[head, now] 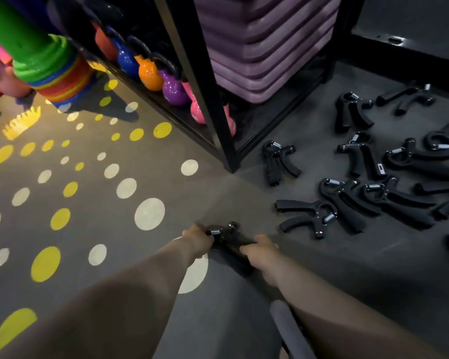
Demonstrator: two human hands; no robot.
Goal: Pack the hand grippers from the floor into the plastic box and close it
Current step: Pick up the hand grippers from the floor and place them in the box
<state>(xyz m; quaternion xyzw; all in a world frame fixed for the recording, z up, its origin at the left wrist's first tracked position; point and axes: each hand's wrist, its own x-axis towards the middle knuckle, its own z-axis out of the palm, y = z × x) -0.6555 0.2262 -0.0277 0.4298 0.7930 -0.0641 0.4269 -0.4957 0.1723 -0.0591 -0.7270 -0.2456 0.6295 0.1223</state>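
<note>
Black hand gripper point(230, 242), partly hidden, is clutched by left hand point(196, 240) and right hand point(260, 251).

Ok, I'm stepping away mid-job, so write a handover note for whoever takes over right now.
Left hand: grips the spring end of the held hand gripper.
Right hand: grips its handle.
Loose hand grippers lie scattered on the floor, right of the black rack.
Plastic box: not in view.
Done: nothing visibly packed.
Left: pack them all, close the box.
</note>
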